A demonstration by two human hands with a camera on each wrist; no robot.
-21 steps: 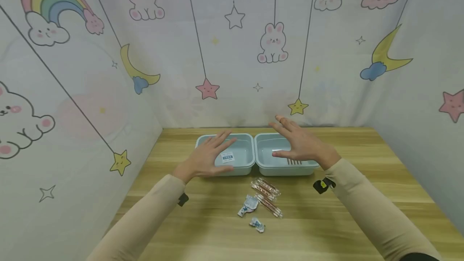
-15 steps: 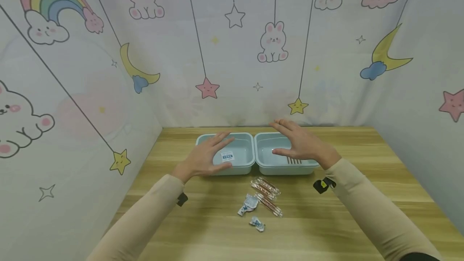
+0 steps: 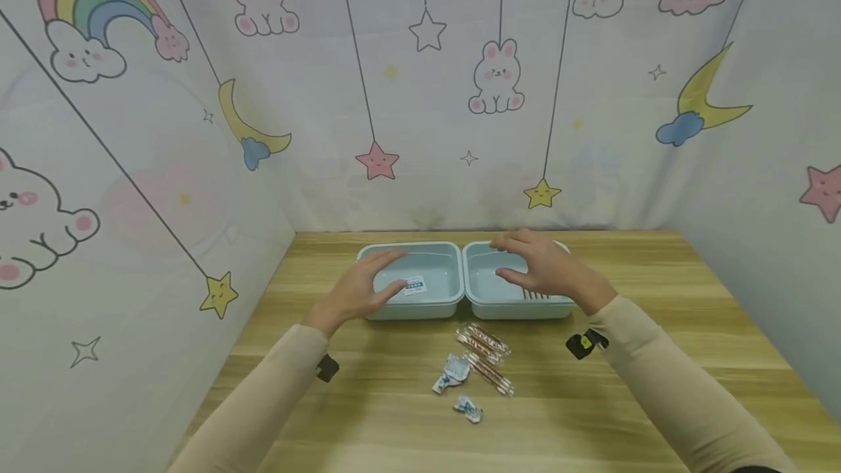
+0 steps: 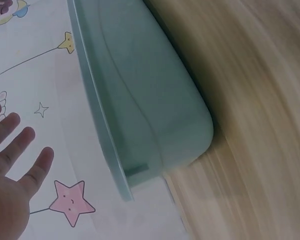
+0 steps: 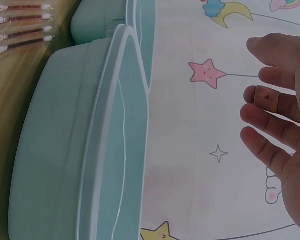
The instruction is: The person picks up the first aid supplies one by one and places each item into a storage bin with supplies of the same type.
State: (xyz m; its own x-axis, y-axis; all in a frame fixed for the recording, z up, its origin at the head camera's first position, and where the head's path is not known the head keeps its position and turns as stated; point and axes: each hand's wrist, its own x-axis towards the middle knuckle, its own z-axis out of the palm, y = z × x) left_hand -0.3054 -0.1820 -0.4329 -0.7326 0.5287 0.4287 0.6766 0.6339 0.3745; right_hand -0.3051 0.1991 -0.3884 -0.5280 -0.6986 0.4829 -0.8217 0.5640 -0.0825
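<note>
My left hand [image 3: 358, 287] hovers over the left pale blue-green bin [image 3: 410, 310]; its fingers are loosely extended and hold nothing. A small white packet with blue print [image 3: 415, 285] lies inside that bin. Over the right bin [image 3: 519, 311] is my right hand [image 3: 545, 265], also holding nothing, with a bandage [image 5: 266, 99] round one finger. Several thin brown sticks [image 3: 535, 295] show in the right bin, partly hidden by the hand. In front of the bins lie clear-wrapped cotton swabs with brown shafts [image 5: 22, 32] and two crumpled white-and-blue packets [image 3: 453, 373].
The two bins stand side by side at the back of the wooden table [image 3: 631, 385]. Behind them hangs a printed cloth [image 3: 427, 115], which also encloses the left and right sides. A small black device [image 3: 580, 345] sits at the right wrist.
Both hands have lowered slightly, and their fingers are a little more bent. The left hand has shifted slightly left. The bins, swabs and packets stay in place.
</note>
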